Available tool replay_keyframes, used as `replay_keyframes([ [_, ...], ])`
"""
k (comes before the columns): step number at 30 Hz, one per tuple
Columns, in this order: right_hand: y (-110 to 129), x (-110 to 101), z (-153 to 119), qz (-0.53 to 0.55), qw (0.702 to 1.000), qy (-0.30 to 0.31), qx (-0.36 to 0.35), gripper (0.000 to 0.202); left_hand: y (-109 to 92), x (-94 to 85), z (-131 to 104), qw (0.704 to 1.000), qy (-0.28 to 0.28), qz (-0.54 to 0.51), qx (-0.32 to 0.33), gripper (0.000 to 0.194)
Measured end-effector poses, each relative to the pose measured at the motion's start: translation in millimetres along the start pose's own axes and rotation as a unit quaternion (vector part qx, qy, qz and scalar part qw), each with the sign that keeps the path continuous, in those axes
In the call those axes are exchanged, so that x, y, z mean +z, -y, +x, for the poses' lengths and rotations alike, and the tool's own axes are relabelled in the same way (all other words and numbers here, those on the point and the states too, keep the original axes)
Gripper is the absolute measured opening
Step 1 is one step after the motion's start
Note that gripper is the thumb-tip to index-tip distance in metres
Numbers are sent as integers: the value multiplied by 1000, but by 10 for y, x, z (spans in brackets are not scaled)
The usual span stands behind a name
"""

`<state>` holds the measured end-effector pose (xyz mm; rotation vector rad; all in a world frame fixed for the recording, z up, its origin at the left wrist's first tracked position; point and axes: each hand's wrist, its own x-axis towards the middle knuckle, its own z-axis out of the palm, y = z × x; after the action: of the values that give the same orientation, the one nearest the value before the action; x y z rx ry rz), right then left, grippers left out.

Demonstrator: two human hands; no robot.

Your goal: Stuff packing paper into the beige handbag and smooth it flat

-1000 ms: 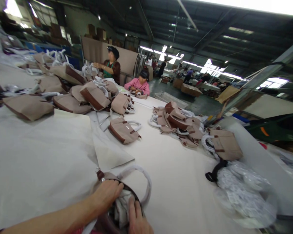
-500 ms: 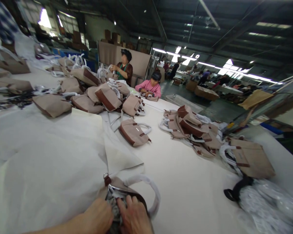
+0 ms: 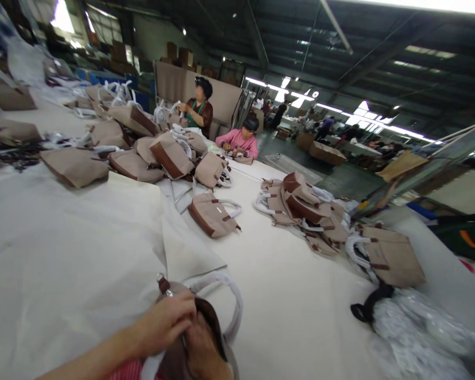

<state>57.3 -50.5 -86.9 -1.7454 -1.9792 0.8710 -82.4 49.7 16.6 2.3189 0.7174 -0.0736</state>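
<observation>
A taupe handbag with dark brown trim is right in front of me at the bottom of the view, its mouth open. White wrapping covers its raised handle, and a brown tab with a metal ring sticks up at the far end. My left hand is closed over the near side of the bag's mouth, fingers bent at the rim. Down inside the bag reaches my right hand, its fingers hidden by the opening and by my left hand. Whatever it touches in there cannot be seen.
One similar handbag lies farther up the white table. Piles of bags stand left and right. Clear plastic lies at right beside a black strap. Two co-workers sit across the table.
My right hand has gone deeper into the bag, and its fingers have dropped from sight. My left hand has moved from the opening up onto the rim. Grey filling seen inside before is now covered.
</observation>
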Motion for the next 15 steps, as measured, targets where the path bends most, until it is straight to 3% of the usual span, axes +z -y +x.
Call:
replay_keyframes([
  [2,70,-188,-38,84,996,24,-23,68,70,-161,-2,993,-89,37,-72,29],
  [4,175,-431,-105,133,988,72,-17,74,149,-278,-10,975,-128,91,-157,40],
  [6,293,-696,-220,128,987,99,4,72,218,-329,-26,966,-93,140,-198,43],
  [9,417,-1005,-469,31,989,100,100,46,282,-332,-75,955,-48,204,-209,38],
  [12,387,-983,-707,-67,966,144,205,32,345,-341,-148,950,-21,199,-238,43],
  [15,214,-593,-836,-61,968,130,206,31,414,-379,-203,968,7,88,-235,39],
])
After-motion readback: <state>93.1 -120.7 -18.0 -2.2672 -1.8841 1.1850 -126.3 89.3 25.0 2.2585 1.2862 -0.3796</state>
